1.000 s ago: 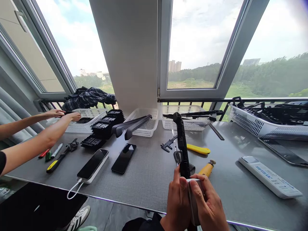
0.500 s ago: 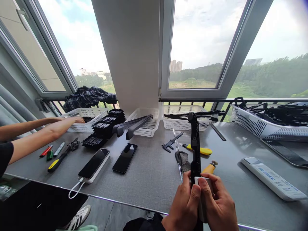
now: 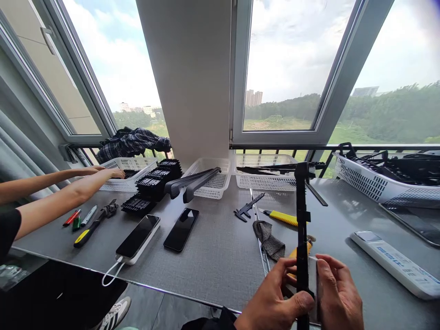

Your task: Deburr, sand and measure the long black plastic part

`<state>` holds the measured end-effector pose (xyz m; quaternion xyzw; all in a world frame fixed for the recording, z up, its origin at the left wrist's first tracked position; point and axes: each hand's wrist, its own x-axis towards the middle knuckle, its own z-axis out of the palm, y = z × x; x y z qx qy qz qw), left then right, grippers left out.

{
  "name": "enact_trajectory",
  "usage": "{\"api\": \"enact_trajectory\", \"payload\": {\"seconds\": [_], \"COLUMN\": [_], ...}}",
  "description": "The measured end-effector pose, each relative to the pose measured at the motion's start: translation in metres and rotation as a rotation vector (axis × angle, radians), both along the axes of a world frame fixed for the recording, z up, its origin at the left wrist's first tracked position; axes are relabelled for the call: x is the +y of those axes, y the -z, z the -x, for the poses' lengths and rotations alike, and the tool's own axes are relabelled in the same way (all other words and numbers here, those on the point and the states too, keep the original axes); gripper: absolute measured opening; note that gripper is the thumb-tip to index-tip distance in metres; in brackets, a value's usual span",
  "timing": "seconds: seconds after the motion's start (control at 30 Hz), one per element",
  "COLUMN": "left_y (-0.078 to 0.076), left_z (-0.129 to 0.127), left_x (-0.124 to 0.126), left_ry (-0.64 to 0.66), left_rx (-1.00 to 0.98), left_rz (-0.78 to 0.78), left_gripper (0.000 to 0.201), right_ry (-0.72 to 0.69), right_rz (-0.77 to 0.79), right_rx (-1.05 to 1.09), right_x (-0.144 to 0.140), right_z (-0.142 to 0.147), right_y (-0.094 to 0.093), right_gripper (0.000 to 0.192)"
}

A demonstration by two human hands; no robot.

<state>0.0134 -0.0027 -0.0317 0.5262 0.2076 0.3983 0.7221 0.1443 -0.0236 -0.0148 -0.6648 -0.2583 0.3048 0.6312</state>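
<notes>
Grey steel table [image 3: 213, 247] runs below open windows. At its 5 o'clock edge your left hand [image 3: 275, 298] pinches a long black bar [image 3: 301, 215] upright, thumb across it. Your right hand [image 3: 338, 293] closes its grip on a small white block [image 3: 312, 284] against the bar. At 9 o'clock, a co-worker's hand [image 3: 115, 173] reaches a white basket [image 3: 134, 166].

1. The desk [image 3: 220, 256] fills the lower half of the frame.
2. Three baskets stand in a row at its back edge: left basket [image 3: 129, 164], middle basket [image 3: 215, 183], right basket [image 3: 264, 181].
3. Two phones [image 3: 180, 223] lie at lower left of centre.
4. The caliper [image 3: 247, 208] lies in front of the right basket.
5. The remote control [image 3: 398, 263] lies at lower right.
6. The left hand [image 3: 275, 300] and right hand [image 3: 338, 293] hold the long part [image 3: 301, 215] upright at the bottom edge.
</notes>
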Motion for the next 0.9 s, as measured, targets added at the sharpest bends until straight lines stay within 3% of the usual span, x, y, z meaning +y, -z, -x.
{"api": "enact_trajectory", "payload": {"seconds": [0.13,0.4,0.7,0.9], "left_y": [-0.001,-0.01,-0.015,-0.014], "left_z": [-0.003,-0.002,0.004,0.009], "left_x": [0.0,0.001,0.0,0.007], "left_ry": [0.003,-0.018,-0.157,-0.237], "left_rx": [-0.037,-0.188,-0.113,-0.167], "left_rz": [0.058,0.098,0.065,0.093], "left_gripper": [0.084,0.068,0.072,0.068], "right_ry": [-0.061,-0.201,-0.186,-0.317], "right_rz": [-0.022,-0.117,-0.109,-0.134], "right_rx": [-0.065,-0.104,-0.12,-0.226], "right_x": [-0.001,0.001,-0.009,-0.007], "right_z": [-0.005,-0.007,0.019,0.021], "right_y": [0.006,0.02,-0.005,0.001], "right_gripper": [0.059,0.056,0.05,0.07]}}
